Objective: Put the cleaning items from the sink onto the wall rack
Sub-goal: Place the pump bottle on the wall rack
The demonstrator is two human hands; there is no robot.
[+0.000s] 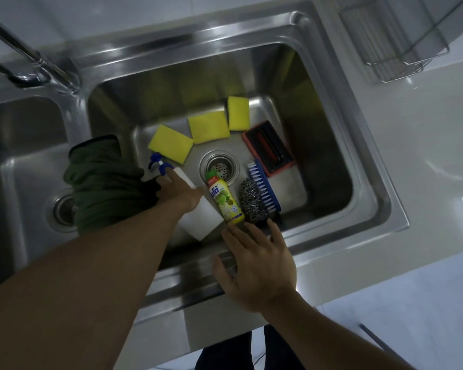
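Early in the job, by our reading — every cleaning item lies in the right-hand sink basin (332,145) and the wire wall rack (401,49) at upper right looks bare. Our left hand (181,192) rests down on the white spray bottle (198,212), fingers laid along its neck near the blue trigger; whether they have closed round it we cannot tell. Our right hand (259,265) hovers open at the near rim, fingers spread, fingertips just short of the yellow dish-soap bottle (226,200) and the steel scourer (251,200), holding nothing. Beside those lie a blue brush (263,186), a red-and-black block (269,148) and three yellow sponges (209,126); a dark green cloth (102,180) drapes over the divider. Next move, we judge: firm grips, then a lift up and right to the rack. Hard to make out — the spray bottle's middle under the hand, the brush's near end in shadow, the rack cut by the frame's edge.
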